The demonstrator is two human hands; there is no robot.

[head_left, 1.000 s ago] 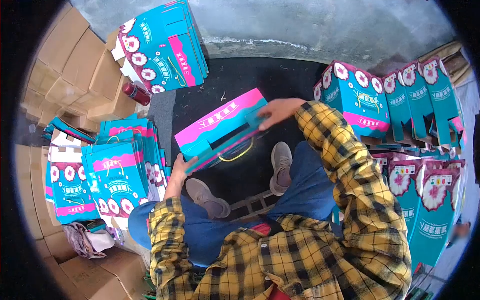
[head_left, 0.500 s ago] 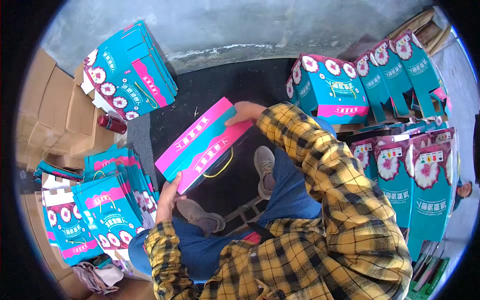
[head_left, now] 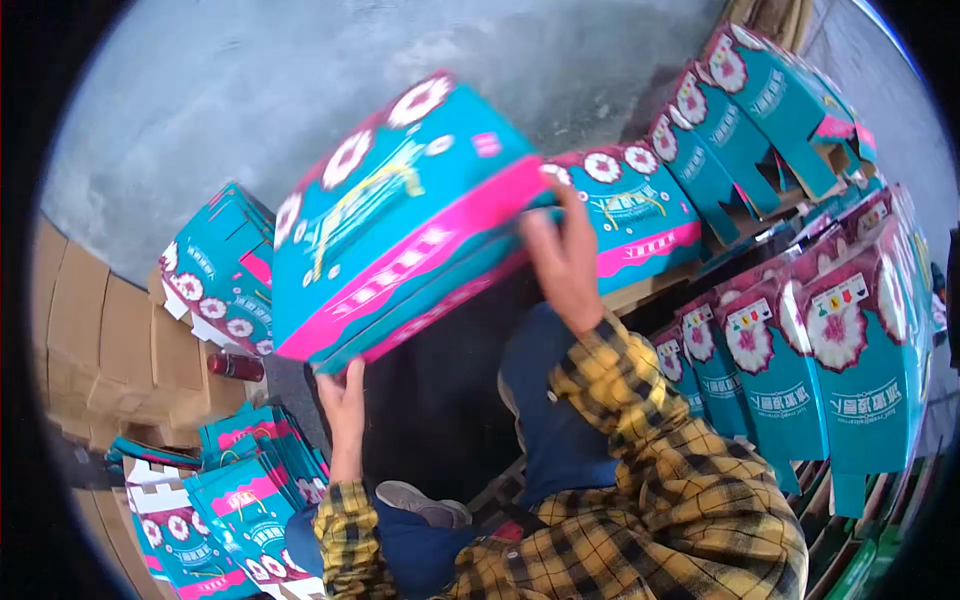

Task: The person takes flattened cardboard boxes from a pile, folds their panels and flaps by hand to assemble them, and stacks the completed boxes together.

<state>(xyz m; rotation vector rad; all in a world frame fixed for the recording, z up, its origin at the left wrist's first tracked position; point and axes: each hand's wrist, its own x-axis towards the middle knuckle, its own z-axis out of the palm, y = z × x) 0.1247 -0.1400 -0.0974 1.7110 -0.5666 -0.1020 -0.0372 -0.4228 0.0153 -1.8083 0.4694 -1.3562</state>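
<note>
Your left hand [head_left: 342, 412] pinches the teal-and-pink carton [head_left: 460, 150] at its near left corner. Your right hand [head_left: 563, 255] pinches its right end, thumb and fingers apart around the edge. Carton: centre of scene, tilted, held above the black mat [head_left: 440, 420]; yellow cord handle [head_left: 370, 198] on the upward face. At left, flattened cartons [head_left: 235, 505] near a dark red cylinder [head_left: 236, 367]. At right, upright cartons [head_left: 865, 345] in rows.
</note>
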